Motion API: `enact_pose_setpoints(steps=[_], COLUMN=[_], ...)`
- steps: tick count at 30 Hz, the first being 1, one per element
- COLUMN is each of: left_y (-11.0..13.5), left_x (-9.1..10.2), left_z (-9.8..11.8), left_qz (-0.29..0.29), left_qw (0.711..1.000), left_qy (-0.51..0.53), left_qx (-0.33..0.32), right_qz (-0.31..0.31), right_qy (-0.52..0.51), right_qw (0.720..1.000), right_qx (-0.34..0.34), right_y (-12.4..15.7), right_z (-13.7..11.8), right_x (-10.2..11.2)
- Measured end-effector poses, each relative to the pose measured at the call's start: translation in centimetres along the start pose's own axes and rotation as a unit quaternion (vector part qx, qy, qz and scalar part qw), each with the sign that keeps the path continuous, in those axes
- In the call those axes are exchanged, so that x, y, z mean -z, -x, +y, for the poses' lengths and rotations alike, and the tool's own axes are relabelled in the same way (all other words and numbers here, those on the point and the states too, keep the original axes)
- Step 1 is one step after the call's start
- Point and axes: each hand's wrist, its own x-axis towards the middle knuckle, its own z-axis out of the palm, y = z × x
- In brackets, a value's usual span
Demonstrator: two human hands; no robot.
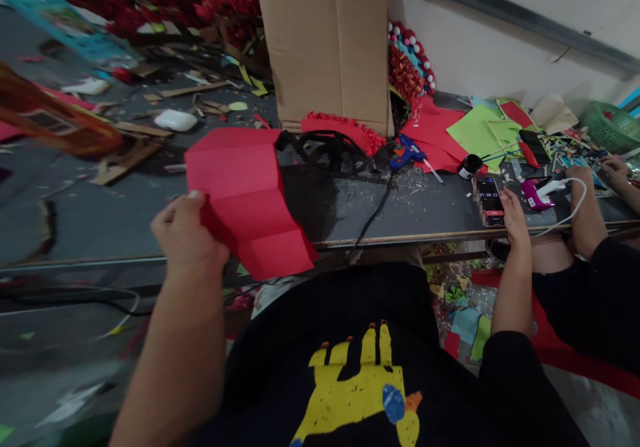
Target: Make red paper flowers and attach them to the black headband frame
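Observation:
A creased sheet of red paper (250,197) is pinched in my left hand (187,233), thumb on top. It hangs partly over the table's front edge, its panels bent along fold lines. Over on the right, my right hand (515,219) has its fingers at the side of a smartphone (489,201), gripping its right edge. A running time figure and a red bar show on its lit screen. Between my hands, a blue hot glue gun (406,152) with a glue stick in it rests on the table, its black cord trailing over the edge.
A tall cardboard panel (325,40) stands behind black tangled strips (325,150). Red and green paper (473,130), a black jar (470,165) and a purple power adapter (537,197) lie to the right. A bottle (55,117) and wood scraps are left. A co-worker's arm (587,210) is at far right.

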Motion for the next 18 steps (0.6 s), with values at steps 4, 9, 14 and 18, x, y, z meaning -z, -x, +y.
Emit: enact_pose_setpoints(steps=[4,9,14,18], left_y=[1.0,1.9,2.9,4.7], left_x=[0.0,0.7,2.2,2.2], left_z=[1.0,2.1,4.7,9.1], left_qz=[0.023,0.034,0.022,-0.266], left_qw=[0.999,0.998,0.985,0.871], left_qy=[0.04,0.023,-0.063,-0.262], left_qx=[0.008,-0.055,-0.156,-0.318], right_qz=[0.029,0.254,0.316,0.11], right_qy=[-0.002,-0.027,-0.069,0.034], right_qw=[1.0,0.962,0.929,0.897], right_qx=[0.012,0.099,0.182,0.426], right_y=[0.1,2.8,8.7,13.5], right_z=[-0.4,-1.5,-4.2,-10.8], right_x=[0.2,-0.8,-5.6,-9.8])
